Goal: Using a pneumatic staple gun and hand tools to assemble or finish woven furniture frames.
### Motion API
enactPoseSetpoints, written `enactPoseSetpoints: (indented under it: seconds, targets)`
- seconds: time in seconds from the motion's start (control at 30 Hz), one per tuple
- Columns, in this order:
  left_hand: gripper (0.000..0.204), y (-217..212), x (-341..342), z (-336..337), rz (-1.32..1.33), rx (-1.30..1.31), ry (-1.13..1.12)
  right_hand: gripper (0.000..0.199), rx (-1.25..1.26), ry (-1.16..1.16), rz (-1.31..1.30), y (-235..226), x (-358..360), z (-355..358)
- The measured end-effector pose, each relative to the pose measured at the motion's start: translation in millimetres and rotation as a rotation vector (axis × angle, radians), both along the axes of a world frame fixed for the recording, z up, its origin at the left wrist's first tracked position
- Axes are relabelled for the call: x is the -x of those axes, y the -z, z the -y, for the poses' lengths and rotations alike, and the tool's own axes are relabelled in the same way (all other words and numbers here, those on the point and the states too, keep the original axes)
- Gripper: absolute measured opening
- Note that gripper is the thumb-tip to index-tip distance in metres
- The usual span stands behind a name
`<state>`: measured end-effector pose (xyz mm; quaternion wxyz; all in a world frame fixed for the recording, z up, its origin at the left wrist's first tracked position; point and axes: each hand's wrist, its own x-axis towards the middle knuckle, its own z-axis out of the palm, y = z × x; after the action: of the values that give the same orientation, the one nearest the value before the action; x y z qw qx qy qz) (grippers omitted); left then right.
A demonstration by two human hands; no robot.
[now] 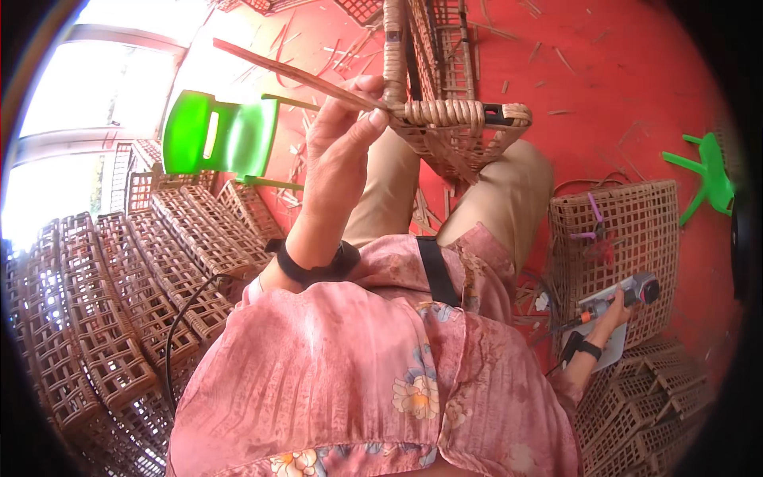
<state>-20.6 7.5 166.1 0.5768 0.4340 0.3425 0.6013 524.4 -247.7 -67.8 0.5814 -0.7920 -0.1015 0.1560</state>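
Observation:
My left hand is closed in a pinch on a long flat wicker strip at the corner of a woven wicker piece. The strip's loose end sticks out to the upper left. Cane is wound around the piece's edges, and dark frame material shows at its right end. The piece rests at my knees, its lattice hanging between them. Low on the right, my right hand grips a grey handheld power tool with an orange collar and a thin dark tip. That tool is over a lattice panel.
Stacked wicker lattice panels fill the left side; more panels lie at the lower right. A lattice panel stands by my right leg. Green plastic chairs are at left and far right. Strip scraps litter the red floor.

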Motion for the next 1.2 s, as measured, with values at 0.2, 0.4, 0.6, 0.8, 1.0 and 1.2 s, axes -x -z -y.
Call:
enactPoseSetpoints:
  seconds: [0.2, 0.4, 0.6, 0.8, 1.0, 1.2]
  targets:
    - [0.03, 18, 2, 5, 0.184, -0.003, -0.032, 0.032, -0.165, -0.24, 0.074, -154, 132, -39]
    - [0.008, 22, 6, 2, 0.172, -0.016, 0.032, 0.02, -0.066, -0.681, 0.004, -269, 251, -71]
    - [0.007, 21, 2, -9, 0.173, -0.038, 0.139, 0.047, -0.132, -1.105, 0.438, -231, 307, -75]
    - [0.007, 28, 4, -14, 0.244, -0.012, 0.178, 0.049, -0.192, -1.287, 0.895, -251, 343, -108]
    - [0.004, 25, 4, -18, 0.223, 0.009, 0.203, 0.049, -0.242, -1.262, 0.888, -252, 357, -118]
    - [0.002, 26, 4, -18, 0.213, -0.007, 0.205, 0.053, -0.216, -1.219, 0.918, -234, 356, -115]
